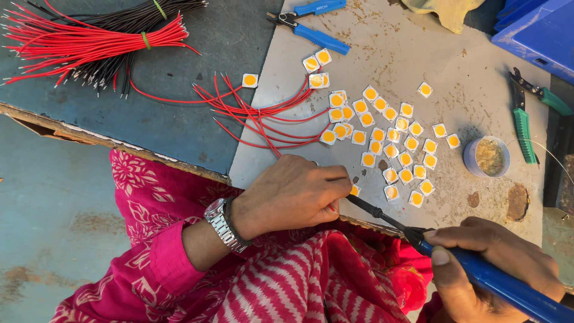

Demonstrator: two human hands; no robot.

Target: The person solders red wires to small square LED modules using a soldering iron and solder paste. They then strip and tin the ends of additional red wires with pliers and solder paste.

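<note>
On the grey board [454, 78], right-hand fingers [445, 257] grip a soldering iron [478, 272].

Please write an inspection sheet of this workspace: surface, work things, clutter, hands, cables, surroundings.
Surface: stained grey board lying on a blue-grey table.
Work things: small square white chips with yellow centres scattered on the board; several carry thin red wires.
Clutter: blue-handled pliers, green-handled pliers, small round tin of brownish paste, yellowish cloth.
Hands: left hand, with a metal wristwatch, pins a chip at the board's edge; right hand grips a blue-handled soldering iron, tip by the left fingers.
Cables: bundled red wires and black wires, tied with green bands.
Surroundings: blue plastic bin; pink patterned clothing.
</note>
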